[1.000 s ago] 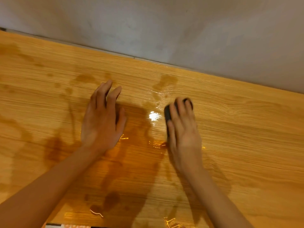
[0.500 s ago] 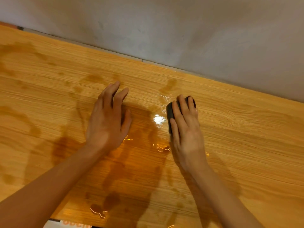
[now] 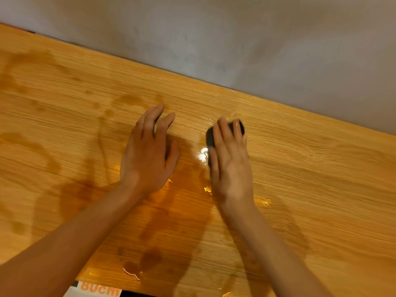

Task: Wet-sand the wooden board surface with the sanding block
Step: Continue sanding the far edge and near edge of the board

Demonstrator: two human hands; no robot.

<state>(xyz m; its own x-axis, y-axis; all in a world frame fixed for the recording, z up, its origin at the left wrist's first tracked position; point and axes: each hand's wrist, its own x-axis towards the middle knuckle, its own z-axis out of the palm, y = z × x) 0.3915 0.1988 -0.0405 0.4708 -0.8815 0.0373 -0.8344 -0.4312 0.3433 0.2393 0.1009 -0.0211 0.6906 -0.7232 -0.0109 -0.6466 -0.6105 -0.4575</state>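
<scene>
The board [image 3: 300, 168] lay wet and glossy, with dark water stains spread across its grain and a bright glint of light just left of the block [image 3: 211, 137]. The right hand [image 3: 230, 166] lay on top of the block, fingers stretched forward over it and the thumb down its left side, pressing it onto the board; only the block's dark far end and left edge showed. The left hand [image 3: 147, 155] rested just left of the block, palm down on the board, fingers loosely spread and holding nothing. A grey wall [image 3: 235, 39] ran beyond the board's far edge. A label [image 3: 96, 291] showed at its near edge.
</scene>
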